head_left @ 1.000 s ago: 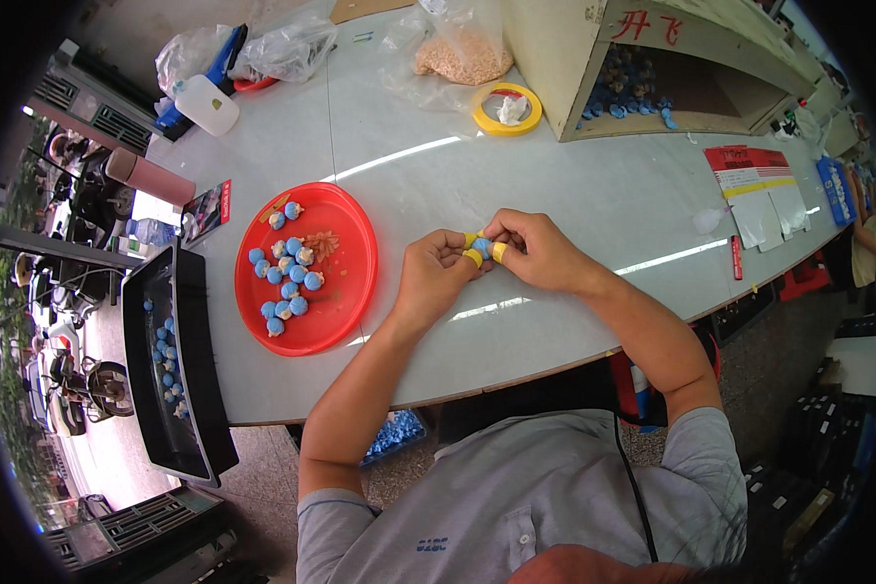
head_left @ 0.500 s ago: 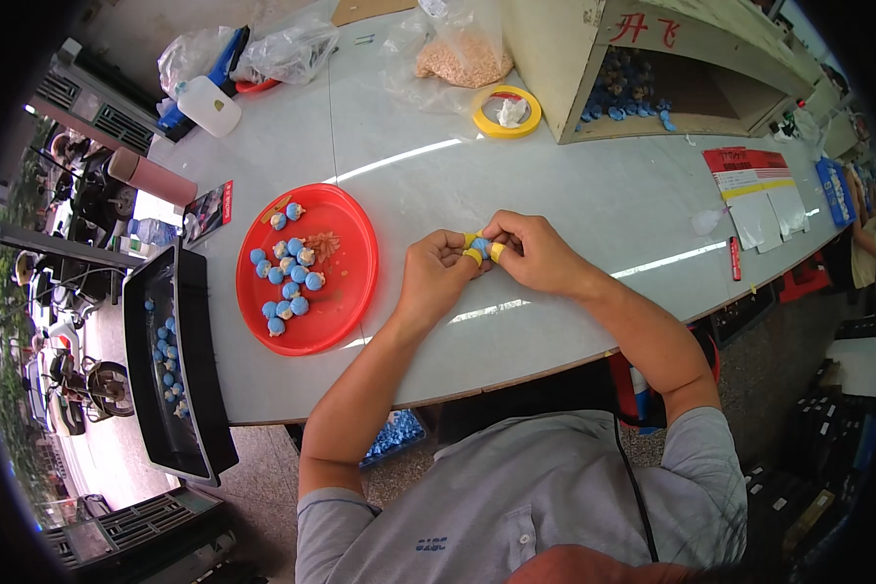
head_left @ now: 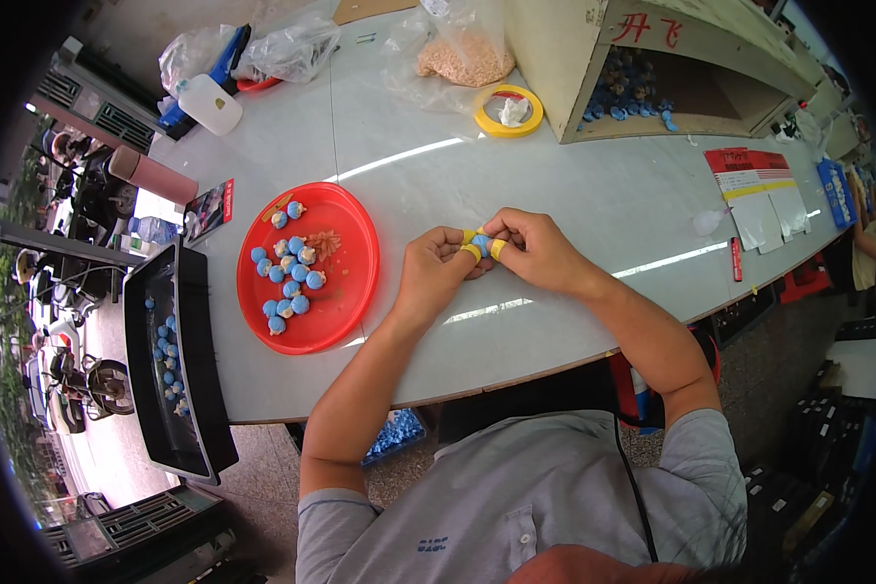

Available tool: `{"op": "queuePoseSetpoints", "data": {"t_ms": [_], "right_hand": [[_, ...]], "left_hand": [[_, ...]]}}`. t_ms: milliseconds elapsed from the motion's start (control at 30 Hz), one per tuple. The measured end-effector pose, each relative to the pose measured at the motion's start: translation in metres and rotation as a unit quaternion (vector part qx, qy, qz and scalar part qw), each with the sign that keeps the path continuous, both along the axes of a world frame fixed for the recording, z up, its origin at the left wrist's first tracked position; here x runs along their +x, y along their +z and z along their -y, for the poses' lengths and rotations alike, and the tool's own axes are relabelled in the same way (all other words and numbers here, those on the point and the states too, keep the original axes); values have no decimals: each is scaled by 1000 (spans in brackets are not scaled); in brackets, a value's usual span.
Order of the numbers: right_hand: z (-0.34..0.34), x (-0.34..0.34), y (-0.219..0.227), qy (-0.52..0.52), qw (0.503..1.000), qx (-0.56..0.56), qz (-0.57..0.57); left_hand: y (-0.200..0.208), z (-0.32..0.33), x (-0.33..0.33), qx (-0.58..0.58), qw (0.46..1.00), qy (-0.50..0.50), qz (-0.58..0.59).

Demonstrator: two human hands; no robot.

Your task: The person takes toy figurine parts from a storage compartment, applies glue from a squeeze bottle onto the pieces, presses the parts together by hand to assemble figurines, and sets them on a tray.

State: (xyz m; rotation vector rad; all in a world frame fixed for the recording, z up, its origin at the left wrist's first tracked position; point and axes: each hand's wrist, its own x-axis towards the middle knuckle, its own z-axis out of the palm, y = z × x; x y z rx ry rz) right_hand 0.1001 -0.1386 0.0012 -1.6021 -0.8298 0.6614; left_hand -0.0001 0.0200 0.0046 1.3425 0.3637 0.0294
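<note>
Between the fingertips of both hands sits a small blue piece point(head_left: 481, 242), mostly covered by the fingers. My left hand point(head_left: 438, 265) pinches it from the left, and my right hand point(head_left: 528, 251) pinches it from the right. Yellow tape wraps several fingertips on the two hands. Left of my hands, a round red plate point(head_left: 352, 297) carries several small blue balls point(head_left: 290, 264) with pale parts, along with a patch of small brownish bits.
A black bin point(head_left: 209, 389) with more blue balls stands at the table's left edge. Farther back are a yellow tape roll point(head_left: 531, 127), a bag of pinkish pieces point(head_left: 467, 60) and a wooden box point(head_left: 545, 83) holding blue parts. A red marker point(head_left: 736, 259) lies right.
Both hands keep their pinch on the blue piece in nearly the same spot. The right hand's fingers have shifted slightly.
</note>
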Motion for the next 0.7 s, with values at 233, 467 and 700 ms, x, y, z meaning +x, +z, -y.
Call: {"op": "queuePoseSetpoints", "data": {"t_ms": [233, 467, 700], "right_hand": [[1, 0, 3, 1, 1000, -5, -4], [1, 0, 3, 9, 1000, 5, 1], [2, -5, 12, 11, 997, -8, 78]], "left_hand": [[4, 1, 0, -6, 1000, 3, -8], [5, 1, -2, -15, 1000, 8, 0], [7, 1, -3, -26, 999, 23, 13]]}}
